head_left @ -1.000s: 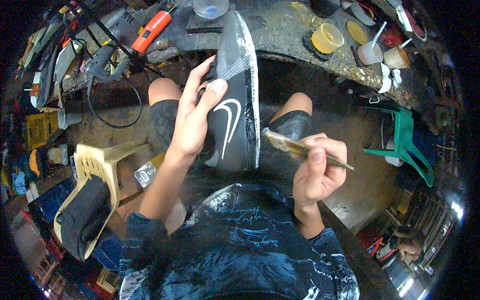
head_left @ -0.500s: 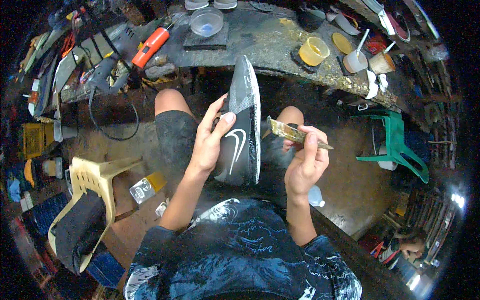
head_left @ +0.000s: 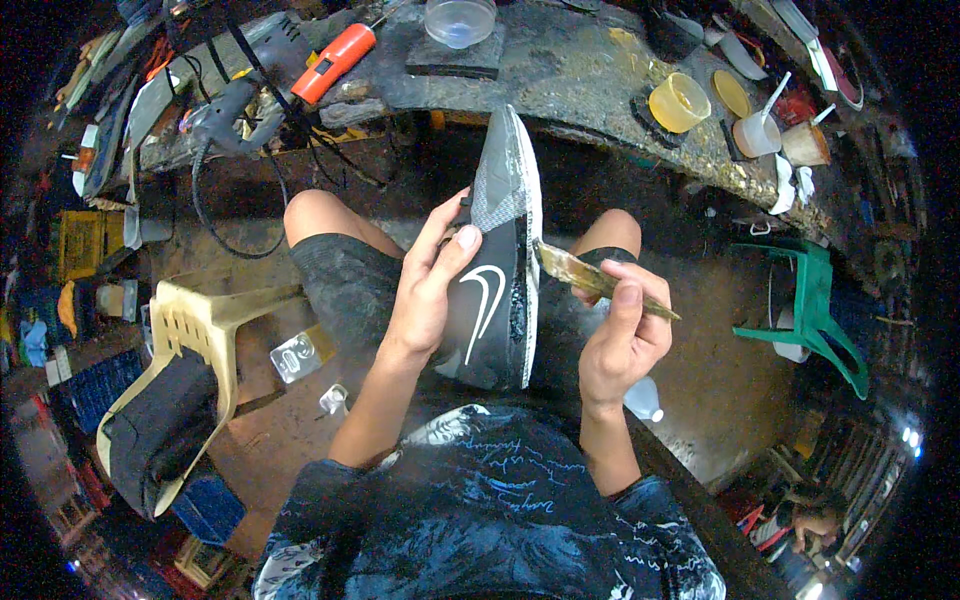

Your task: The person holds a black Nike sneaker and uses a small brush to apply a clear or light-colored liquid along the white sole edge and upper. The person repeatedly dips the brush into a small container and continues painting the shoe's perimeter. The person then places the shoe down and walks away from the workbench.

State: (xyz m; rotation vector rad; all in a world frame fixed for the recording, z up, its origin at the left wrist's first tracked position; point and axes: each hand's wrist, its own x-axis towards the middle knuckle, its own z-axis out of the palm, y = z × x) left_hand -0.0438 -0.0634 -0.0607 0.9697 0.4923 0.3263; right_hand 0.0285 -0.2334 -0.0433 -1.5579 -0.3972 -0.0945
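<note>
A dark grey and black sneaker [head_left: 495, 270] stands on its side over my lap, toe pointing away and its white-edged sole to the right. My left hand [head_left: 430, 275] is closed round its upper from the left, thumb across the side. In my right hand [head_left: 632, 335] I grip a flat, narrow brush [head_left: 580, 272] caked with yellowish-brown residue. The brush tip is at the sole's edge, touching it or very close. My right fingers are pinched round the brush's middle, and its thin end sticks out past them.
Ahead, a stained workbench [head_left: 560, 75] carries an orange tool [head_left: 334, 64], a tub of yellow liquid [head_left: 680, 102], and cups with sticks [head_left: 757, 133]. A beige chair [head_left: 205, 325] stands left, a green chair [head_left: 800, 305] right. A plastic bottle [head_left: 643, 398] lies by my right forearm.
My right hand has brought the brush to the sole's edge and tilted it more downward to the right. The sneaker stays in my left hand; the whole view has shifted slightly.
</note>
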